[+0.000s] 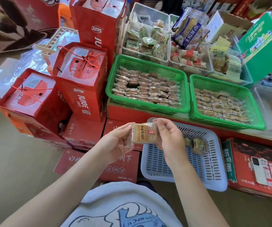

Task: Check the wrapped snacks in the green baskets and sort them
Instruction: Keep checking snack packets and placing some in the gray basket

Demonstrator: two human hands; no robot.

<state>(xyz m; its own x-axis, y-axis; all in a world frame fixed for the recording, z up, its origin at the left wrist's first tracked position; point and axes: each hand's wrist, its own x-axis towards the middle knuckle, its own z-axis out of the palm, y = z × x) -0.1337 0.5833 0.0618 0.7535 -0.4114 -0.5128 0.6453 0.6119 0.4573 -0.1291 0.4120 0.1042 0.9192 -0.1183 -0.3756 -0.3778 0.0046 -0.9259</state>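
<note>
Closest in, both hands are up in front of the chest with one tan, clear-wrapped snack packet with a brown printed label (140, 133) stretched between them. The left hand (119, 141) pinches its left edge between thumb and fingertips, and the right hand (168, 138) pinches the right edge the same way, label turned up for a look.

Just beyond and below the right hand sits the pale blue slotted plastic basket (214, 177), and only a couple of small wrapped packets (197, 145) lie in it. So the sorting looks barely begun.

Farther on, up on the red bench, the left green plastic mesh basket (148, 63) holds neat rows of wrapped snacks with one dark gap near the middle. To its right, the second green plastic mesh basket (222, 82) is packed just as full. Plenty left to check, by the look of it.

Beyond those, clear bins of mixed snacks (145, 40) line the far side.
</note>
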